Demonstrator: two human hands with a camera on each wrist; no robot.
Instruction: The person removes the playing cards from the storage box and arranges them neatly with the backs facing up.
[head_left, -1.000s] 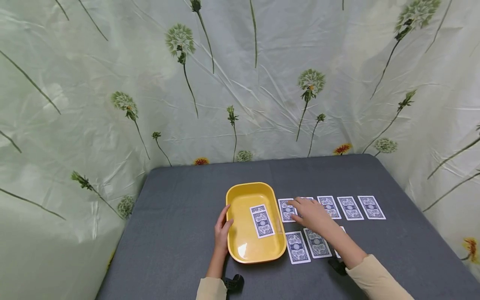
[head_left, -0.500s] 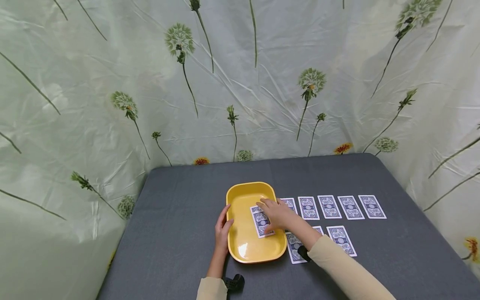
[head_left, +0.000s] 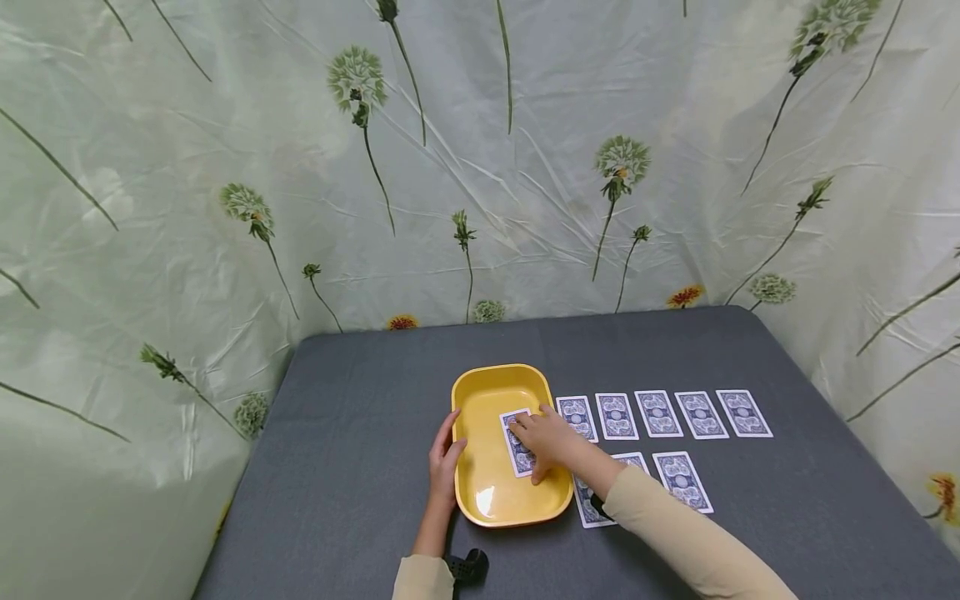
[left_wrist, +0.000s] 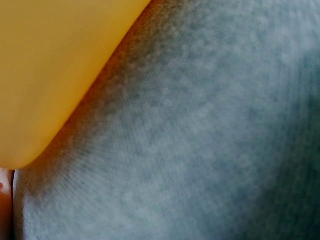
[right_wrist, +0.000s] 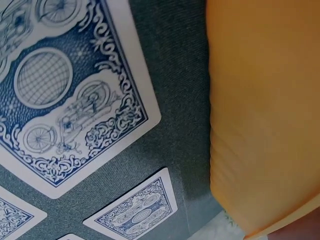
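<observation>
My left hand (head_left: 442,467) holds the left side of a yellow rectangular tray (head_left: 476,504), its thumb at the rim. In the left wrist view, the tray's outer wall (left_wrist: 55,65) fills the upper left corner. My right hand (head_left: 550,440) reaches over the tray's right rim. Its spread fingers lie over a blue-backed playing card (head_left: 514,446), with the thumb lower, near the card's bottom right corner. The hand hides much of this card. The right wrist view shows the tray's side (right_wrist: 260,100) but hardly any of the hand.
Right of the tray, several face-down cards form a back row, including one card (head_left: 617,417). Nearer lies a front row, including another card (head_left: 682,482), partly hidden by the right arm. Dark grey cloth (head_left: 360,467) covers the table; a flower-patterned curtain (head_left: 450,167) hangs behind.
My right hand has moved left from above the back-row cards to the cards in the tray, then slightly lower over them. My left hand and the tray stay put.
</observation>
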